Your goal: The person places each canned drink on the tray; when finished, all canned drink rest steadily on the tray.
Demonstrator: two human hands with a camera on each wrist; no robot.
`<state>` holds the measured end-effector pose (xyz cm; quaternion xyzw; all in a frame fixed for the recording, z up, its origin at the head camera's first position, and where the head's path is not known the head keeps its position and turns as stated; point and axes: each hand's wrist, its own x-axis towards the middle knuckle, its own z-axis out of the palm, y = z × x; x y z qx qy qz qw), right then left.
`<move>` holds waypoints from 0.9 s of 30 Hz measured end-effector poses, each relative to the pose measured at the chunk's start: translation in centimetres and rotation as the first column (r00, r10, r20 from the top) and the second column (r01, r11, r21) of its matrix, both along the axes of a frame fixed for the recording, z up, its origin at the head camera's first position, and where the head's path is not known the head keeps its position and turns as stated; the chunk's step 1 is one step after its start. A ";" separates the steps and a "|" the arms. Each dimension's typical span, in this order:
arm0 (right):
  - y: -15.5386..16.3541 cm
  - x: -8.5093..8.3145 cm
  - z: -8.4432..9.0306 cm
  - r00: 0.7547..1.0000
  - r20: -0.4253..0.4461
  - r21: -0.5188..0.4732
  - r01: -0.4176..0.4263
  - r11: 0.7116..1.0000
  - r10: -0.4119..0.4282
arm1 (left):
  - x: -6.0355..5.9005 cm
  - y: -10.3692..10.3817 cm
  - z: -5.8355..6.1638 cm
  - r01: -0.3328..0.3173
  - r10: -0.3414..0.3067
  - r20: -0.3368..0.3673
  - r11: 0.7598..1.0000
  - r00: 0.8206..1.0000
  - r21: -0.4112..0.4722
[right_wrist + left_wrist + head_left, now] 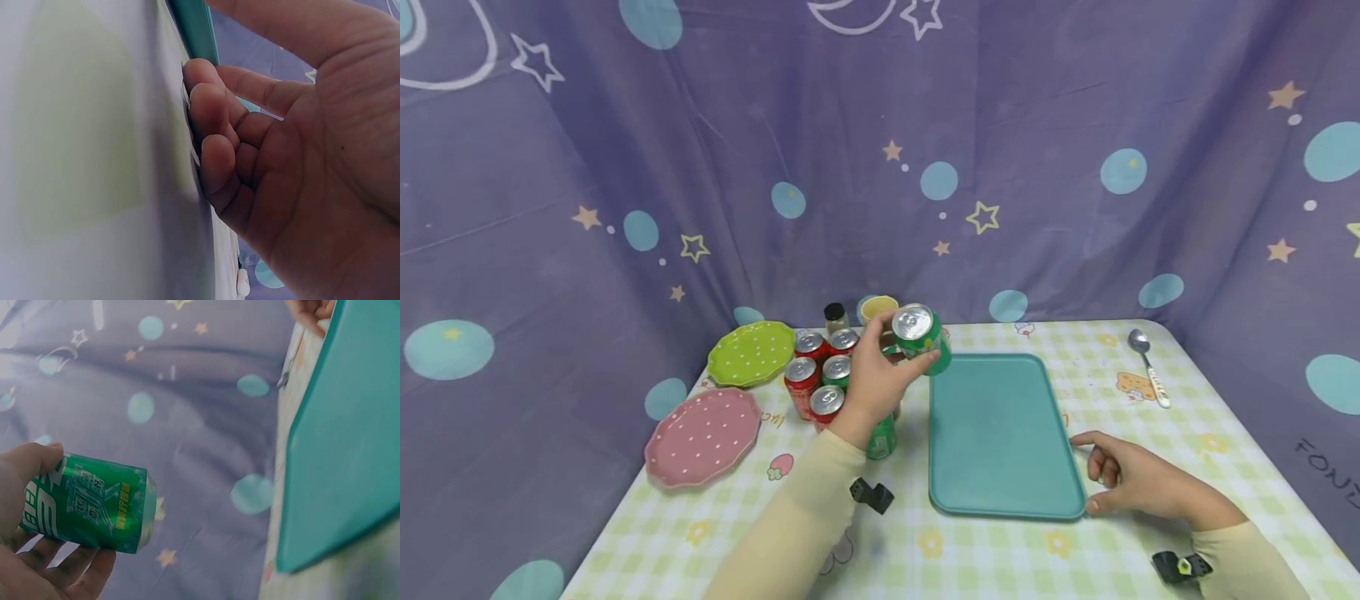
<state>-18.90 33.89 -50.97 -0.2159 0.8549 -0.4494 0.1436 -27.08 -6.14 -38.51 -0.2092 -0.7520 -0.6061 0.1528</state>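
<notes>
My left hand (880,375) grips a green soda can (921,337), raised above the far left corner of a teal tray (1000,433). In the left wrist view the thumb lies on one side of the soda can (94,503) and the fingers on the other. Several red soda cans (802,383) and green soda cans (882,437) stand grouped left of the tray, partly hidden by my left forearm. My right hand (1138,479) rests on the table at the tray's right edge, index finger and thumb by the rim, other fingers loosely curled, holding nothing.
A lime green dotted plate (751,354) and a pink dotted plate (703,437) lie at the left. A dark-capped jar (835,317) and a yellow-topped cup (878,308) stand behind the cans. A spoon (1150,367) lies at the far right. The curtain (880,250) hangs behind the table.
</notes>
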 end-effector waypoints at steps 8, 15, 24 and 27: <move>0.0 0.0 0.1 1.000 -0.012 0.004 0.003 1.000 -0.003 | -0.4 5.3 -2.8 0.049 -0.041 0.105 0.996 0.994 -0.076; 0.0 0.0 0.2 1.000 -0.006 0.000 0.007 1.000 -0.007 | -1.6 8.7 -5.7 0.045 -0.023 0.156 0.990 0.987 -0.135; 0.0 -0.1 0.1 1.000 0.001 0.006 0.017 1.000 -0.017 | -3.1 12.2 -7.8 0.039 0.004 0.239 0.984 0.971 -0.175; 0.0 -0.1 0.0 1.000 0.014 0.000 0.018 1.000 -0.018 | -3.4 13.2 -8.3 0.034 0.016 0.258 0.982 0.966 -0.187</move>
